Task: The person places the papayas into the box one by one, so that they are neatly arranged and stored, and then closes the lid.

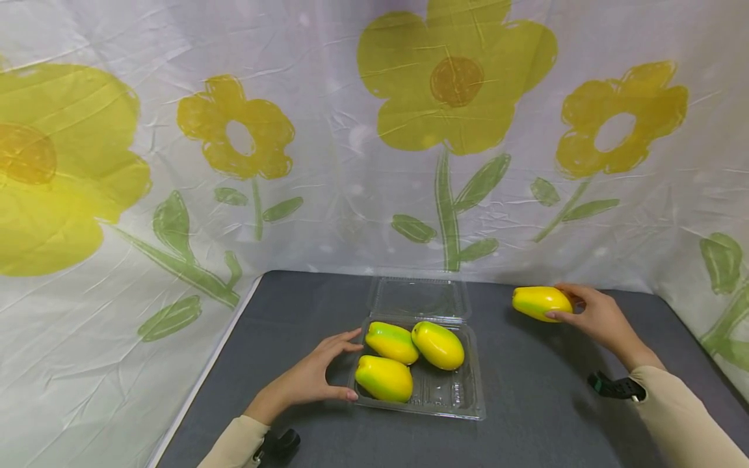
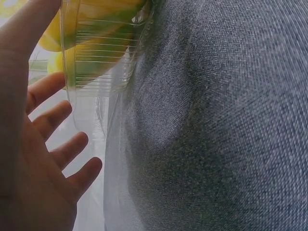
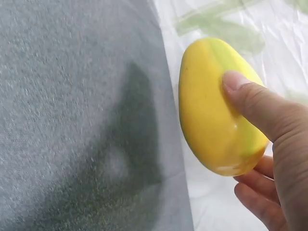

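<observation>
A clear plastic clamshell box (image 1: 447, 393) lies on the table with its lid (image 1: 418, 299) folded back. Inside it are three yellow-green mangoes: one at the back left (image 1: 391, 342), one at the back right (image 1: 438, 346) and one at the front left (image 1: 383, 378). My left hand (image 1: 318, 372) is at the box's left side, thumb and fingers spread along the rim; in the left wrist view its fingertips (image 2: 60, 111) are close to the clear wall. Further right, my right hand (image 1: 597, 318) holds another mango (image 1: 541, 303) above the table, thumb across its side (image 3: 216, 106).
The dark grey cloth-covered table (image 1: 526, 403) ends at a white hanging sheet (image 1: 328, 195) printed with yellow flowers, which also runs along the left and right. Black straps with small devices sit at both wrists (image 1: 614, 385).
</observation>
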### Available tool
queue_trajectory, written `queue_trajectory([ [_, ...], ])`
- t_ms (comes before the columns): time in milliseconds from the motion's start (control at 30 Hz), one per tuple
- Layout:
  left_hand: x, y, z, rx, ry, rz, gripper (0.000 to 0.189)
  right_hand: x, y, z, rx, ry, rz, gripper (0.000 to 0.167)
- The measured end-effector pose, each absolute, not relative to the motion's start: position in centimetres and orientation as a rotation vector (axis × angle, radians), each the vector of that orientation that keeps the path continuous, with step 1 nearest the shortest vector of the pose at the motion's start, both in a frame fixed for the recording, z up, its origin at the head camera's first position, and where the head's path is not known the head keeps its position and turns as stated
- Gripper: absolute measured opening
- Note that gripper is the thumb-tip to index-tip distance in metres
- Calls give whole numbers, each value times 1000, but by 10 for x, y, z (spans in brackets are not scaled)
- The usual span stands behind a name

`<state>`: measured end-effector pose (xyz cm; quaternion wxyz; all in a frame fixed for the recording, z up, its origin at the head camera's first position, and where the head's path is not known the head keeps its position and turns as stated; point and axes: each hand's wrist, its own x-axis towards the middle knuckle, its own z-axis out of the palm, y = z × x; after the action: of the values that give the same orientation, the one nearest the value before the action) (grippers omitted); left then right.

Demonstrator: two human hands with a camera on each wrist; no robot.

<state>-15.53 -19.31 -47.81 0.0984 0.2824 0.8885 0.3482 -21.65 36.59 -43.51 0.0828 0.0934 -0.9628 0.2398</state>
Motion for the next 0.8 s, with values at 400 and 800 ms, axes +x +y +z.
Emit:
queue_trajectory([
  [400,-156,-194,-480,845,2635,1022,85,-204,343,-428,315,-2874,738,77],
  [800,-156,-193,-479,838,2634,1022,85,-193,323,-427,408,-2825,774,71],
])
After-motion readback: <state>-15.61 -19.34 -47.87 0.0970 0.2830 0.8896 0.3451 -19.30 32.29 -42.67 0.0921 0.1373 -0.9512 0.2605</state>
